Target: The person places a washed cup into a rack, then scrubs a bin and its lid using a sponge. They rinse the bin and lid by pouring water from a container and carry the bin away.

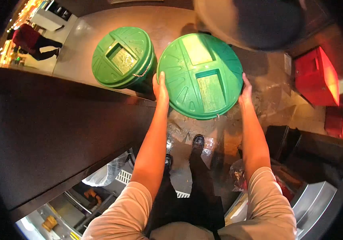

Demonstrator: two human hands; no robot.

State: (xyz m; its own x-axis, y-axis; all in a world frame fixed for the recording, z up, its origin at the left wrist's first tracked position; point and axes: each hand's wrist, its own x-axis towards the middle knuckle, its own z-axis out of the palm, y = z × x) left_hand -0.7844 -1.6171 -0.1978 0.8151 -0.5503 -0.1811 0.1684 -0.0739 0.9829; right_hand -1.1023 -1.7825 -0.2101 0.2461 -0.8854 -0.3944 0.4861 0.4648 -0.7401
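Note:
A round green bucket lid (178, 82) with two rectangular recesses faces up in front of me. My left hand (160, 88) grips its left edge, the thumb along the rim. On the opposite edge, my right hand (245, 90) is curled round the rim. Whether a bucket hangs beneath this lid is hidden from above. Just left of it stands a green lidded bucket (99, 64) with a rope-like handle (144, 69).
A dark counter (67, 132) runs along my left. Red boxes (316, 78) stand at the right. A large round dark object (251, 22) blocks the upper right. The floor (179, 130) looks wet. A person in red (27, 39) is at the far left.

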